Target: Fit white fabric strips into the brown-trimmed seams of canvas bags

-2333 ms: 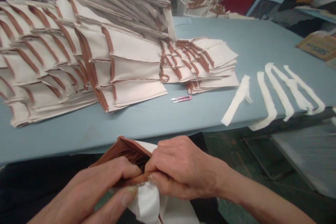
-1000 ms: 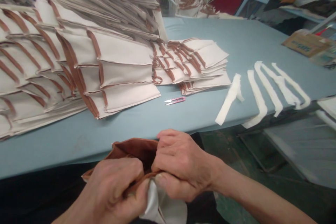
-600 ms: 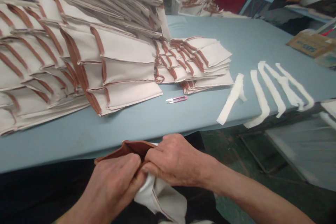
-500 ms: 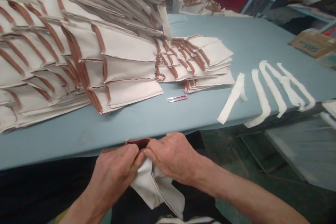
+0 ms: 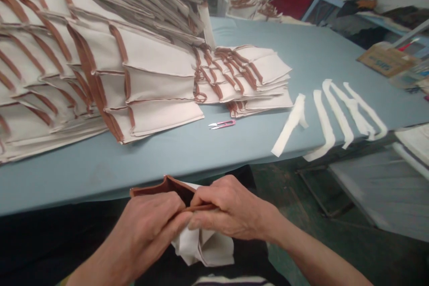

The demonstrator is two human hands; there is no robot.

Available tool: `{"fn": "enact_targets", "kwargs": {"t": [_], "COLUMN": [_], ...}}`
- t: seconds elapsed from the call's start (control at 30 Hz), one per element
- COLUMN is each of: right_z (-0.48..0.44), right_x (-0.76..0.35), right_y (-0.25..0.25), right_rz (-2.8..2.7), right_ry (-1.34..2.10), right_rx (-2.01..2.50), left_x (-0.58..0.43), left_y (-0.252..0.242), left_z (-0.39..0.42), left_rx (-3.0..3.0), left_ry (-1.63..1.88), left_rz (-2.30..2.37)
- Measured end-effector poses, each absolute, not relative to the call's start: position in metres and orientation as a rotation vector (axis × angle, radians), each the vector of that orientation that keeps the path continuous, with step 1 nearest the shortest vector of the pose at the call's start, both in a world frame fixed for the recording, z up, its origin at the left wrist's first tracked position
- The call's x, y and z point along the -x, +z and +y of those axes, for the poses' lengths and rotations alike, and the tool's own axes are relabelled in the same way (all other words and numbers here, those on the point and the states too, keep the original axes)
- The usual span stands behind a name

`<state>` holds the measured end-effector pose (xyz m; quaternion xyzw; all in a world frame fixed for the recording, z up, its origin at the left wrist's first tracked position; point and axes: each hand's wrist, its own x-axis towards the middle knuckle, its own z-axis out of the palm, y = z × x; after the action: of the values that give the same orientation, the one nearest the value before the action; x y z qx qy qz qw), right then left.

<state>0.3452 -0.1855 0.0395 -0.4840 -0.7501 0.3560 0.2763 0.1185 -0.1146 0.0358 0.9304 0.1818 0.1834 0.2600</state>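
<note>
Brown binding (image 5: pixel 157 190) edges a cream canvas piece (image 5: pixel 203 248) held at lower centre, below the desk (image 5: pixel 161 156) edge, its loose end pointing down toward the lap. Left hand (image 5: pixel 147 232) and right hand (image 5: pixel 231 210) pinch the binding narrowly between fingers and thumbs. Stacked bound pieces (image 5: pixel 144 67) fill the upper left; the held piece's binding state cannot be fully seen.

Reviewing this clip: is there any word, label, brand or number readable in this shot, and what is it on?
Cardboard box, top right: blue printed lettering on its side, too blurred to read.
Stacked canvas pieces and pink thread snips: no readable marks.
</note>
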Motion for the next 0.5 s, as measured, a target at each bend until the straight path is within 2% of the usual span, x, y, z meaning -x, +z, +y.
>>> {"fn": "enact_targets", "kwargs": {"t": [0.2, 0.5], "right_z": [-0.181, -0.179], "right_x": [-0.342, -0.345], "right_y": [0.041, 0.049], "right_rz": [-2.105, -2.11], "right_ry": [0.965, 0.92], "right_rx": [1.136, 1.144], "left_x": [-0.095, -0.098], "left_y": [0.058, 0.059], "left_z": [-0.121, -0.128], "left_rx": [-2.396, -2.392], "left_ry": [0.237, 0.315], "left_rz": [0.478, 0.602]}}
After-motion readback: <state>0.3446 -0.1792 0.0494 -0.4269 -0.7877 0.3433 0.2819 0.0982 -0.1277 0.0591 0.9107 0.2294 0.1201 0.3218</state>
